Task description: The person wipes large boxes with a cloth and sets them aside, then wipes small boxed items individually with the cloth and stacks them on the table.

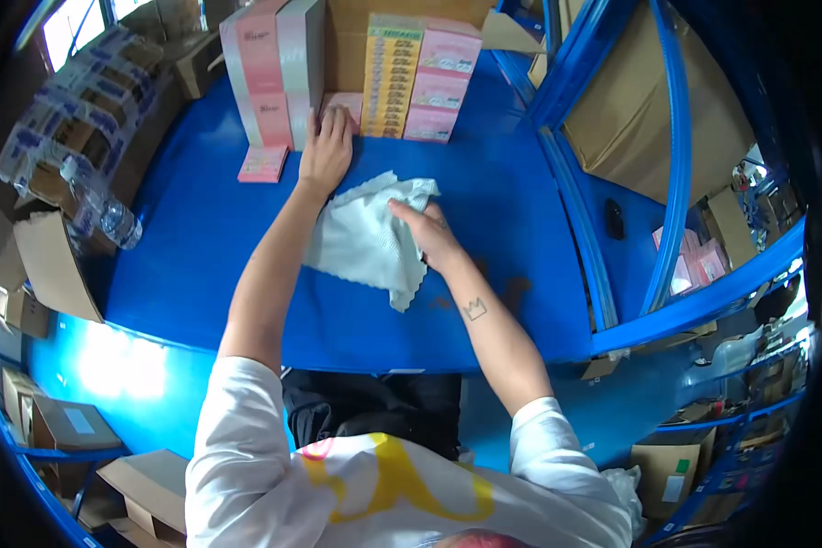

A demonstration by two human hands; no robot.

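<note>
My right hand (pixel 434 236) grips a crumpled white cloth (pixel 365 233) with a scalloped edge, which spreads over the blue shelf surface. Further back, my left hand (pixel 328 151) reaches between the stacks with its fingers stretched out, fingertips at a small pink box (pixel 344 100). The fingers partly cover that box. Just left of the hand rise tall pink and white boxes (pixel 269 73), with a flat pink pack (pixel 264 164) lying in front of them. To its right stand a stack of narrow yellow boxes (pixel 391 82) and a stack of pink boxes (pixel 443 82).
A plastic water bottle (pixel 114 217) leans beside an open carton (pixel 55 260) on the left. Blue metal uprights (pixel 575 219) border the right side, with a black object (pixel 615 219) and more pink boxes (pixel 694 260) beyond. Brown smudges (pixel 511 292) mark the surface near my right forearm.
</note>
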